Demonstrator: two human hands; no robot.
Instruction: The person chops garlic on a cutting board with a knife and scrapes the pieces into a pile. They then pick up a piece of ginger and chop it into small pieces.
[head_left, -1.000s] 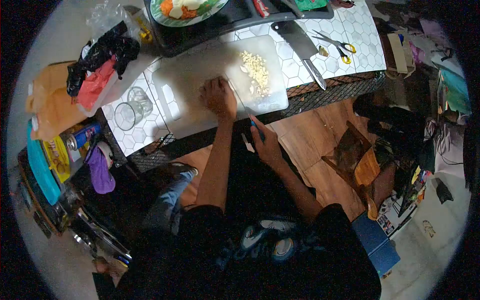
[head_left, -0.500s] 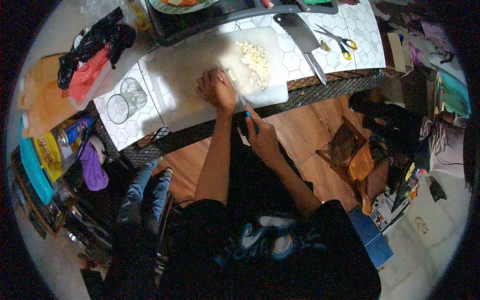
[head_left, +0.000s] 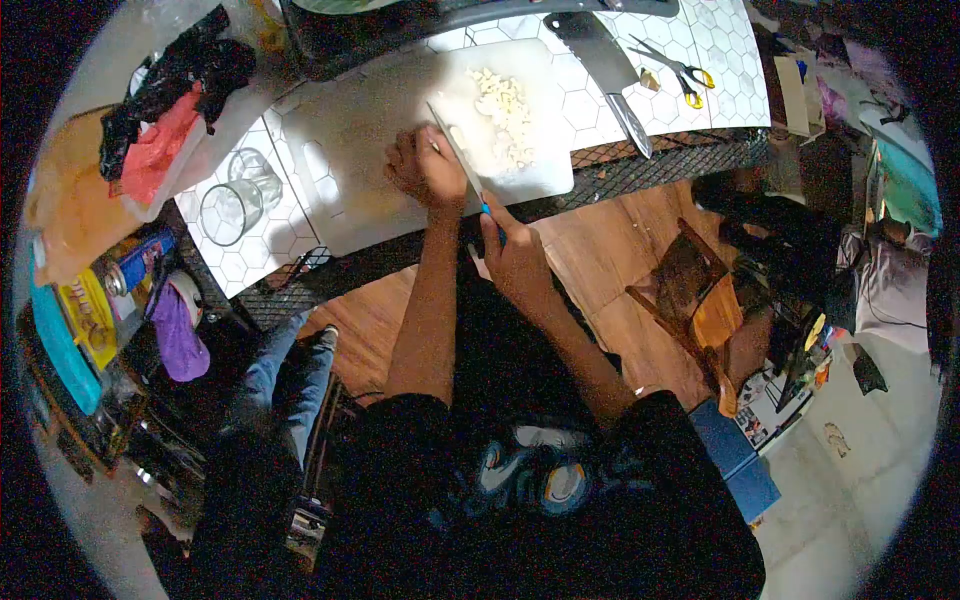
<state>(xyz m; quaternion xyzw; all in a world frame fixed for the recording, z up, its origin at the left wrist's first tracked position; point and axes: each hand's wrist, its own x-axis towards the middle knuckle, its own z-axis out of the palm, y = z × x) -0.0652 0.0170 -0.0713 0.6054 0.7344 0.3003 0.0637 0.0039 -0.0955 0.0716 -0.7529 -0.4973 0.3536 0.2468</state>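
Note:
On a white cutting board (head_left: 360, 190) lies a spread of small pale chopped pieces (head_left: 505, 115). My right hand (head_left: 515, 255) is wrapped round the blue handle of a narrow knife (head_left: 455, 155), whose blade points up and left across the board. Just left of the blade, my left hand (head_left: 425, 170) is over the board with its fingers curled; what they hold, if anything, is too small to make out. A pale piece lies close to the right side of the blade.
A cleaver (head_left: 600, 60) and yellow-handled scissors (head_left: 680, 70) lie right of the board. A clear glass (head_left: 235, 210) lies left of it, near a container with red and black bags (head_left: 165, 145). Another person's jeans-clad legs (head_left: 290, 375) are at lower left; a wooden chair (head_left: 700, 310) stands right.
The whole view has shifted slightly. My right hand and the knife have moved a little up and left, while my left hand stays curled beside the blade.

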